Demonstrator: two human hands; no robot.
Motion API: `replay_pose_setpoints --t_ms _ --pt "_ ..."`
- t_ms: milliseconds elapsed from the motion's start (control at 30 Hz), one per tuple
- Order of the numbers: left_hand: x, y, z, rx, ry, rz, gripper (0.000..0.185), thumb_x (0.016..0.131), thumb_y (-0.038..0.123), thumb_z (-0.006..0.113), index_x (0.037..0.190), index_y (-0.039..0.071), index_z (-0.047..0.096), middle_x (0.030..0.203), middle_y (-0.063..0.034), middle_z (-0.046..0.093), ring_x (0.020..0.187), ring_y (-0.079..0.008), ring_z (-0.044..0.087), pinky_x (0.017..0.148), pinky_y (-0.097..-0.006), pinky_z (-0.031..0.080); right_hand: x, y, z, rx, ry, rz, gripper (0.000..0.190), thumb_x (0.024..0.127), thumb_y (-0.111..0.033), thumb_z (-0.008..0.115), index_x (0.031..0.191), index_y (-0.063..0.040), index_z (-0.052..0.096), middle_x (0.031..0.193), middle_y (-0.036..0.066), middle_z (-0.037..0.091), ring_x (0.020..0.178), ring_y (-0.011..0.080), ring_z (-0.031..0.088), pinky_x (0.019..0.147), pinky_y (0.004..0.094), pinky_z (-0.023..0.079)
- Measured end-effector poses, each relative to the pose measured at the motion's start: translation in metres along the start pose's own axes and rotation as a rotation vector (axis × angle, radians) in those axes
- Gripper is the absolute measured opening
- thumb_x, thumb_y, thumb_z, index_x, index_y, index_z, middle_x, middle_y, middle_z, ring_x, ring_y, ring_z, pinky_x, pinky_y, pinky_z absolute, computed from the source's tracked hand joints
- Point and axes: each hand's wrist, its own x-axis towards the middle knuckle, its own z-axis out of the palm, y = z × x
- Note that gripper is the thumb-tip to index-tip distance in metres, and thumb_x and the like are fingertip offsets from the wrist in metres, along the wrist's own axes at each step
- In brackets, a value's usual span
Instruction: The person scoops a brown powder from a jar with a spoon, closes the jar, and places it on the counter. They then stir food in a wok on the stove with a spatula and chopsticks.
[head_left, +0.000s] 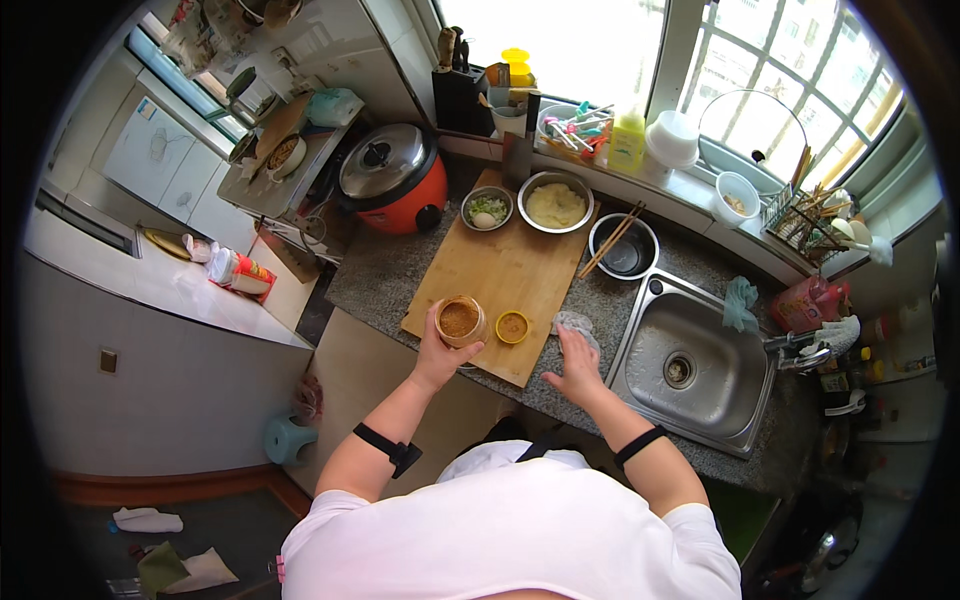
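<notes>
My left hand (439, 358) grips an uncapped jar (459, 321) of brown, grainy powder, its mouth tipped up towards me, above the near left part of a wooden cutting board (480, 259). Beside the jar, a yellow screw lid (512, 328) lies upturned on the board, with brown residue inside. To the right, my right hand (579, 367) has its thumb spread from the fingers. Its fingertips reach over a crumpled grey-white cloth (574, 322) on the counter; whether they touch it is hard to tell.
On the board's far end stand a steel bowl of chopped greens (487, 208), a bowl of yellowish mash (556, 202) and an upright cleaver (517, 160). Chopsticks (613, 238) cross a dark-looking bowl (628, 255). A sink (694, 352) lies right, a red rice cooker (394, 180) left.
</notes>
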Motion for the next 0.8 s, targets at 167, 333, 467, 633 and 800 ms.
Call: replay_pose_setpoints --t_ms 167,333,467,633,800 --pt "-0.001 -0.019 -0.042 0.177 -0.045 0.081 0.085 0.074 0.006 0.086 0.142 0.007 0.034 0.134 -0.0096 0.046 0.128 -0.0217 0.05 0.107 -0.037 0.044 0.08 -0.039 0.057 -0.326 -0.084 0.039 0.113 0.07 -0.033 0.087 0.158 -0.016 0.018 0.157 0.01 0.036 0.151 0.0342 0.021 0.117 0.0589 0.019" --pt "0.009 -0.025 -0.065 0.195 -0.073 0.138 0.088 0.066 0.008 0.089 0.138 0.009 0.039 0.132 -0.0113 0.044 0.127 -0.0286 0.047 0.109 -0.0398 0.041 0.095 -0.064 0.056 -0.287 -0.06 0.035 0.104 0.068 -0.026 0.087 0.153 -0.014 0.029 0.146 0.01 0.05 0.148 0.0312 0.031 0.118 0.0582 0.014" --pt "0.021 -0.022 -0.067 0.319 -0.148 0.186 0.086 0.065 0.009 0.089 0.137 0.011 0.042 0.131 -0.012 0.044 0.125 -0.0304 0.048 0.108 -0.0404 0.042 0.083 -0.117 -0.004 -0.169 -0.058 -0.192 0.101 0.07 -0.022 0.085 0.153 -0.013 0.028 0.144 0.011 0.052 0.145 0.0319 0.035 0.119 0.0546 0.018" --pt "0.037 -0.01 -0.043 0.307 -0.321 0.27 0.086 0.063 0.016 0.09 0.136 0.011 0.045 0.128 -0.0134 0.047 0.122 -0.0331 0.05 0.106 -0.0421 0.043 0.071 -0.178 -0.097 0.214 -0.216 -0.18 0.097 0.073 -0.014 0.082 0.153 -0.01 0.027 0.139 0.015 0.052 0.134 0.0351 0.048 0.113 0.0447 0.038" --pt "0.058 0.014 -0.008 0.274 -0.666 0.25 0.081 0.062 0.025 0.09 0.131 0.008 0.051 0.126 -0.0149 0.048 0.119 -0.0331 0.052 0.102 -0.0413 0.047 0.053 -0.2 -0.146 -0.137 -0.361 -0.244 0.077 0.074 -0.009 0.082 0.141 -0.004 0.042 0.136 0.019 0.052 0.126 0.0371 0.054 0.101 0.0409 0.051"
